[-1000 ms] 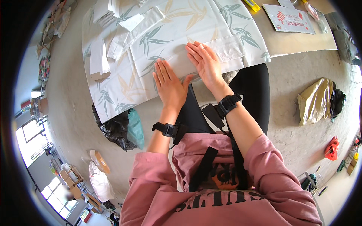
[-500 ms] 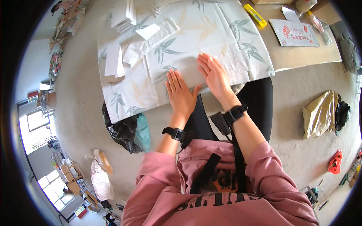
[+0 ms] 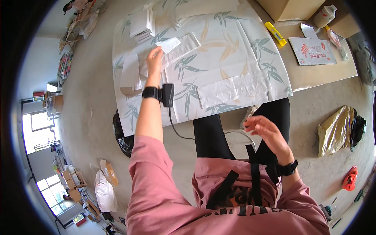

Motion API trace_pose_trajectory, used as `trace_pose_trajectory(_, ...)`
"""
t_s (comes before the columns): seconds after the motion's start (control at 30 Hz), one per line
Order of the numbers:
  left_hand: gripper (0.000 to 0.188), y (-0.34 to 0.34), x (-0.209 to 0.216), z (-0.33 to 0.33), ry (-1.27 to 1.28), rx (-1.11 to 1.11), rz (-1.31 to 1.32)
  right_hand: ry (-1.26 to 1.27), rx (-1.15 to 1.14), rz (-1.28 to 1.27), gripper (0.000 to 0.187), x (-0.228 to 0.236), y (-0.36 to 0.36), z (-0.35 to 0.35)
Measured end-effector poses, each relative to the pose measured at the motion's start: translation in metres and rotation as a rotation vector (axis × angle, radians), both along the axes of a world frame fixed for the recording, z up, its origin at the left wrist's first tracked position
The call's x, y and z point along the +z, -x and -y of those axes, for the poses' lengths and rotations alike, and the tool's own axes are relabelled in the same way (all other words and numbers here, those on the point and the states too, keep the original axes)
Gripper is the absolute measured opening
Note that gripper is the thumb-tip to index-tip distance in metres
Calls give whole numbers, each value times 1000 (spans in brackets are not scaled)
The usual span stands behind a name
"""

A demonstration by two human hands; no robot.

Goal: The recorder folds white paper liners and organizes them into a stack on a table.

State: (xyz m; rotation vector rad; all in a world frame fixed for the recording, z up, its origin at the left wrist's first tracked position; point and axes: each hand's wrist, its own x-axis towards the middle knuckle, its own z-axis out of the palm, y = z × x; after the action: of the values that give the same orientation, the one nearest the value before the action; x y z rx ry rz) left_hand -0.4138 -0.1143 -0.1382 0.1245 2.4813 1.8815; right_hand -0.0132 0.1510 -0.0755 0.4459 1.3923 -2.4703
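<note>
My left hand (image 3: 154, 60) reaches to the left part of the patterned table cover (image 3: 219, 51). Its fingertips close on the edge of a small white paper piece (image 3: 169, 45), which lies over a long translucent white plastic strip (image 3: 188, 45). Above my lap, below the table's front edge, my right hand (image 3: 270, 137) hangs with loosely bent fingers and nothing visible in it. A flat, translucent white plastic strip (image 3: 235, 89) lies along the front edge. Beside my left hand rests a stack of white paper strips (image 3: 130, 74).
Another white stack (image 3: 141, 22) stands at the far left of the table. A yellow glue stick (image 3: 275, 33) and a printed silver packet (image 3: 312, 51) lie on the cardboard surface (image 3: 313, 78) at right. A large box (image 3: 291, 8) stands behind them. A cable runs from my left wrist.
Both hands have left the plastic strip at the front edge. My left hand has moved up and left to the small paper piece; my right hand has drawn back over my lap.
</note>
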Motion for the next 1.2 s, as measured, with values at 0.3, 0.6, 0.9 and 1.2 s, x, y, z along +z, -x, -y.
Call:
trace_pose_trajectory(0.3, 23, -55, 72, -32, -167, 56, -17, -106, -3, 27, 25, 11, -1, 43)
trace_pose_trajectory(0.6, 27, -287, 176, -28, -426, -108, 321, -1268, -275, -742, 61, 79, 33, 75)
trace_pose_trajectory(0.9, 37, -341, 197, -41, -436, -254, 455, -1391, -509, -885, 39, 81, 0, 73)
trace_pose_trajectory(1.2, 44, -375, 172, -62, -338, -370, 141, 15, -386, -51, 9, 95, -26, 61)
